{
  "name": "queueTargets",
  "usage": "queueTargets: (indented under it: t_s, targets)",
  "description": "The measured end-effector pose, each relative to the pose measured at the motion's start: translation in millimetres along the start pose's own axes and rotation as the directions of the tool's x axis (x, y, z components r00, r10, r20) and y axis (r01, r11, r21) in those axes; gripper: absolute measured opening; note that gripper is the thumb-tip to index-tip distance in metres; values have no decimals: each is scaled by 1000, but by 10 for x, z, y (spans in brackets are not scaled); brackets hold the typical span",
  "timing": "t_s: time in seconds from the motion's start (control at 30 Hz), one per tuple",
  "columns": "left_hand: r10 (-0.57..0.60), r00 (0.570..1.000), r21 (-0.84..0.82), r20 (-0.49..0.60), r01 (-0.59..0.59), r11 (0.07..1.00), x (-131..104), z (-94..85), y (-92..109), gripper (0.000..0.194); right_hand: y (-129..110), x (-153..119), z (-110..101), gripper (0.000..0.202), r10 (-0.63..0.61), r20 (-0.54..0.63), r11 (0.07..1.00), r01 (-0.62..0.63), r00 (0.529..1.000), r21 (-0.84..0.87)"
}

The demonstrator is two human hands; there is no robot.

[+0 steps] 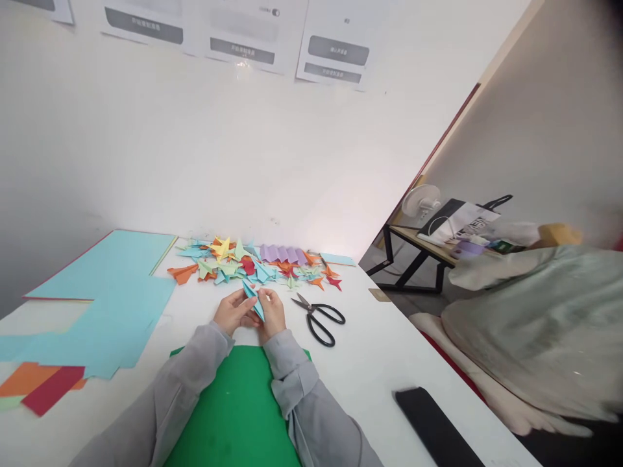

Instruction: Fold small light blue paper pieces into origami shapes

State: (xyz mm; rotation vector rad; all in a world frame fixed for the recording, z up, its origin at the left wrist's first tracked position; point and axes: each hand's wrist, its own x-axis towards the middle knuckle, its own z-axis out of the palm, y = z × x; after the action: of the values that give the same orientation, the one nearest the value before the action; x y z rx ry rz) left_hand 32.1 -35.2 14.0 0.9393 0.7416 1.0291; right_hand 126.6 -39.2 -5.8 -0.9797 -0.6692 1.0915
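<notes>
A narrow folded piece of light blue paper (254, 301) is held between my two hands, above the white table near its middle. My left hand (235, 311) pinches its left side, and my right hand (272, 312) grips its right side. Just beyond them lies a pile of small folded paper shapes (228, 267) in blue, orange, yellow, green and red. Black-handled scissors (311, 314) rest to the right of my right hand, their blades slightly apart. Under my forearms is a green sheet (236, 402).
Blue paper sheets (111, 311) cover the table's left side, with orange and red strips (53, 389) at their near edge. A black flat object (435, 425) lies at the right front. Beyond the right edge are a draped chair (530, 324) and a shelf table (423, 243).
</notes>
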Motion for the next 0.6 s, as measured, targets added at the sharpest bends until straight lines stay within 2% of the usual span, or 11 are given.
queueTargets:
  t_s: [0.13,0.3,0.5,0.6]
  targets:
    - [17,998,48,-53,-15,999,21,-51,11,58,-21,-6,-44,32,-45,32,993,48,998,-104]
    - [40,995,139,-87,-28,990,60,-133,51,57,-23,31,-82,33,-7,221,984,46,975,-170]
    - [75,997,180,13,-76,981,80,-194,67,47,1,80,-155,34,21,334,989,30,942,-146]
    - [89,995,211,55,-98,972,91,-218,51,44,-12,76,-156,33,18,353,987,40,935,-154]
